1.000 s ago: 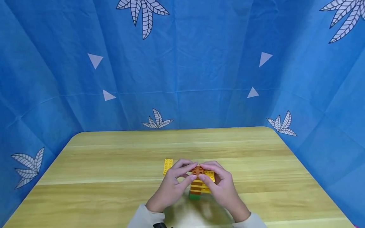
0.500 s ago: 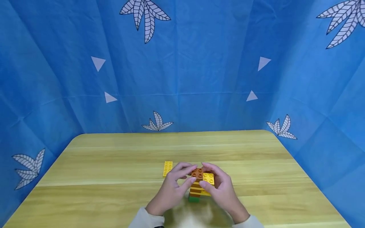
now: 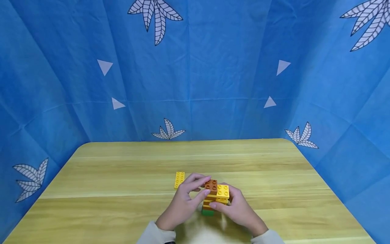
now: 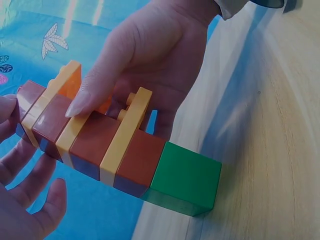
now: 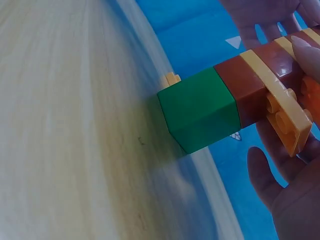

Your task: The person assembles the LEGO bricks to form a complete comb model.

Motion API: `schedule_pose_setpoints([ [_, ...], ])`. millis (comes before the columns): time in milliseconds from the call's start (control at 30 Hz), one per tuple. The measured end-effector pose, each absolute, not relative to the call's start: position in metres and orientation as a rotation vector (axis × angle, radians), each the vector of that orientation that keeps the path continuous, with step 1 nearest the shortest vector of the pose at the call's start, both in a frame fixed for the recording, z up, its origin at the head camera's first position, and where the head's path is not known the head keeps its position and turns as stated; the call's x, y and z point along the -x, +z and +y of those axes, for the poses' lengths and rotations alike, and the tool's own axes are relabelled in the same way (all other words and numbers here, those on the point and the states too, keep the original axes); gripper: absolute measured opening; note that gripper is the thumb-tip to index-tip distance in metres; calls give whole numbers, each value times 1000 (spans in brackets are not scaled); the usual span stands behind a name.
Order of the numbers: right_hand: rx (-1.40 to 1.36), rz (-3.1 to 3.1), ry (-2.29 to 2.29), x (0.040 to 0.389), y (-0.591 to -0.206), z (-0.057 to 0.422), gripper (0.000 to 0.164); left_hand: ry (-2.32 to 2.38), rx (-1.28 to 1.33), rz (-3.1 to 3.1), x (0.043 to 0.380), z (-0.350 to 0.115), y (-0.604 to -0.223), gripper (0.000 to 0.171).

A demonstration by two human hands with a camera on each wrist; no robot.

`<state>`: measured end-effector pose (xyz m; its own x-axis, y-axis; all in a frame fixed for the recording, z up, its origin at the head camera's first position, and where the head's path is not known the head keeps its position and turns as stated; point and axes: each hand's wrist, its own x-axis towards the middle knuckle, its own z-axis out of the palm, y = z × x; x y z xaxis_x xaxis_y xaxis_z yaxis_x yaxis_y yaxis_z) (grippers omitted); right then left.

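Note:
A tower of toy building blocks stands on the table, with a green block [image 3: 208, 213] at its base. Above it, brown blocks [image 5: 242, 90] alternate with yellow plates [image 4: 125, 135] that jut out to the right. A brown block [image 3: 211, 186] tops the stack, and beside it show the studs of the uppermost yellow plate [image 3: 223, 191]. My left hand [image 3: 184, 196] pinches the top brown block between thumb and fingers. My right hand [image 3: 239, 206] grips the tower lower down, its thumb across the front face; its other fingers are mostly hidden behind the plates.
A loose yellow plate [image 3: 179, 180] lies on the wooden table [image 3: 122, 176] left of the tower, just beyond my left hand. Blue cloth [image 3: 189, 67] with leaf prints hangs behind and along both sides of the table.
My right hand has left the top brown block and moved down, its thumb now on the tower's lower front. My left hand keeps its place at the top block.

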<state>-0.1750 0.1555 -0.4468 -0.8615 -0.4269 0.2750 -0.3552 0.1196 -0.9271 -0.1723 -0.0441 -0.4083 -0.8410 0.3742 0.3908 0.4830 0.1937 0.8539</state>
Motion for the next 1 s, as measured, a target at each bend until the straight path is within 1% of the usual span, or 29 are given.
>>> schedule_pose_setpoints([
  [233,729,2336,-1840,174,-444,156,39,-1807,824,-2369,173,-45,-407,38],
  [433,661,2371,-1818,173,-443,155,41,-1922,753,-2332,179,-56,-405,36],
  [533,613,2381,-1804,173,-441,155,43,-1879,641,-2351,186,-64,-406,34],
  [733,568,2366,-1791,172,-439,154,45,-1858,322,-2386,198,-79,-418,30],
  [867,574,2365,-1788,172,-438,154,43,-1914,216,-2342,205,-85,-428,30],
  [1000,582,2372,-1785,173,-437,154,42,-1814,143,-2407,211,-90,-439,34],
])
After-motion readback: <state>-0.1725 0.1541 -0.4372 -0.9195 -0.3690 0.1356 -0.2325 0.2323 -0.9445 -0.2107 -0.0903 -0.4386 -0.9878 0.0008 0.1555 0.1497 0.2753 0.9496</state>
